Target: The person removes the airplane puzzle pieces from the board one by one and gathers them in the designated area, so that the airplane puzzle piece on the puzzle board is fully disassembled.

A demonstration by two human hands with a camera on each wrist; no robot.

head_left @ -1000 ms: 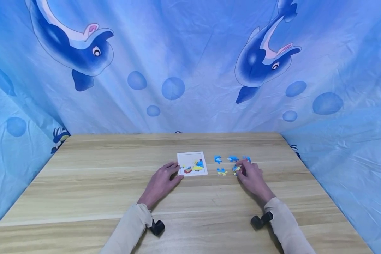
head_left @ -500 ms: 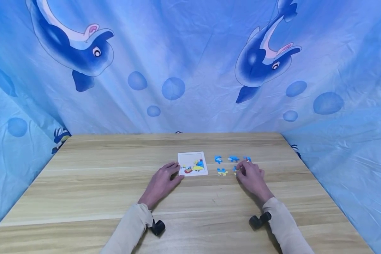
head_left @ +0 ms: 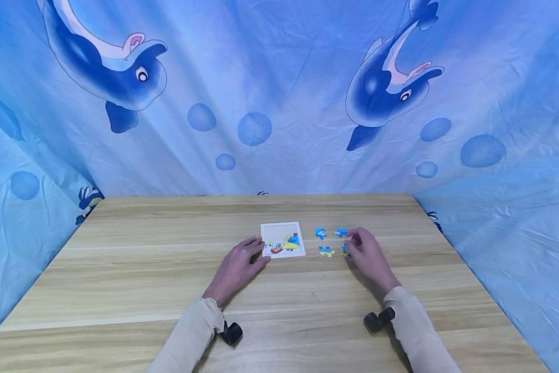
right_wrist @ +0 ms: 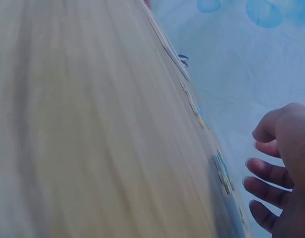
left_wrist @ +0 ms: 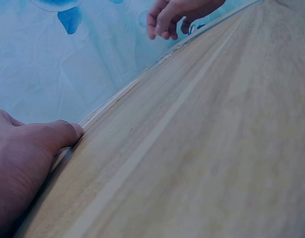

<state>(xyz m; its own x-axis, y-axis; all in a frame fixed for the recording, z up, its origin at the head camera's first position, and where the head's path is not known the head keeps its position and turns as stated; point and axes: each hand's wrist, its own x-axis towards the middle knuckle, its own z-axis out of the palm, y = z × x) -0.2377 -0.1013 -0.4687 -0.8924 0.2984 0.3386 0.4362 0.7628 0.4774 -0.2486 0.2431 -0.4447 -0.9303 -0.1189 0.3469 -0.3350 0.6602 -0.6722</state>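
A square white puzzle tray (head_left: 277, 225) lies on the table, with part of a colourful picture fitted along its lower side. My left hand (head_left: 237, 269) rests against its left edge, thumb at the lower left corner. Right of the tray lie loose jigsaw pieces: a blue one (head_left: 320, 233), another blue one (head_left: 340, 232), a blue and yellow one (head_left: 326, 252), and a piece (head_left: 345, 249) partly covered by my right hand (head_left: 370, 256). The right wrist view shows that hand (right_wrist: 286, 168) above the table, fingers loosely bent and apart, with no piece visible among them.
The wooden table (head_left: 279, 316) reaches back to a blue cloth backdrop (head_left: 298, 129) printed with dolphins and bubbles. A black wrist camera (head_left: 232, 334) sits on the left cuff and another black camera (head_left: 378, 319) on the right one.
My right hand has shifted slightly up and its fingers have lifted off the lower right piece. The upper right piece with red is now out of sight behind that hand. The left hand stays put.
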